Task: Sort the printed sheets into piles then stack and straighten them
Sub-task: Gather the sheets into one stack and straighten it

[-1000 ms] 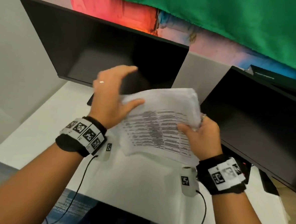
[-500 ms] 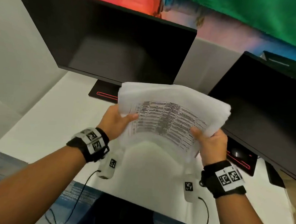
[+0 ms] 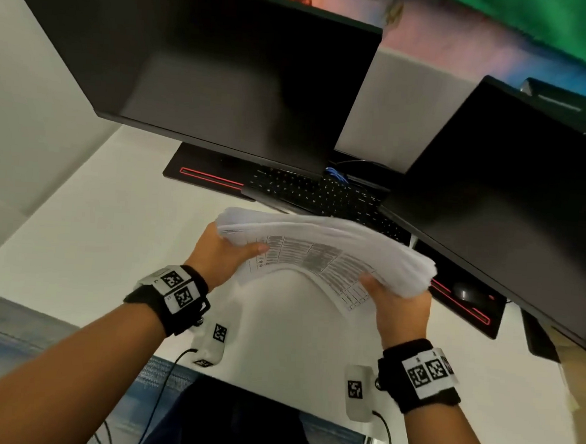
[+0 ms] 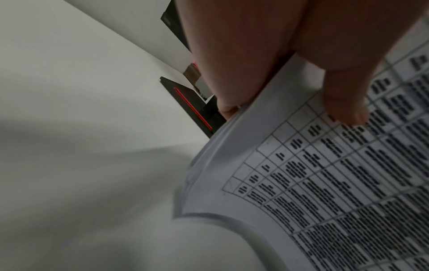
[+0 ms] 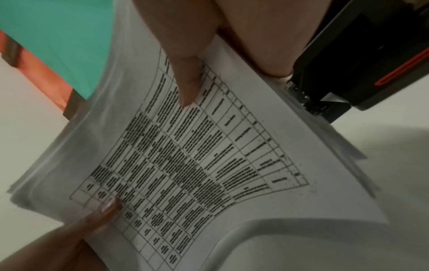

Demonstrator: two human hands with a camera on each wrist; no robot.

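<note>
While bowed between them above the table (image 3: 105,231), the stack of printed sheets (image 3: 320,254) is gripped by left hand (image 3: 219,255) and right hand (image 3: 399,307) at opposite short ends.

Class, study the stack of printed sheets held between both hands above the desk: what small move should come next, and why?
Probably lower the stack of printed sheets and tap its lower edge on the white desk. The left hand and right hand grip opposite ends in the air, the stack bows upward, and its sheet edges look fanned, not flush.
</note>
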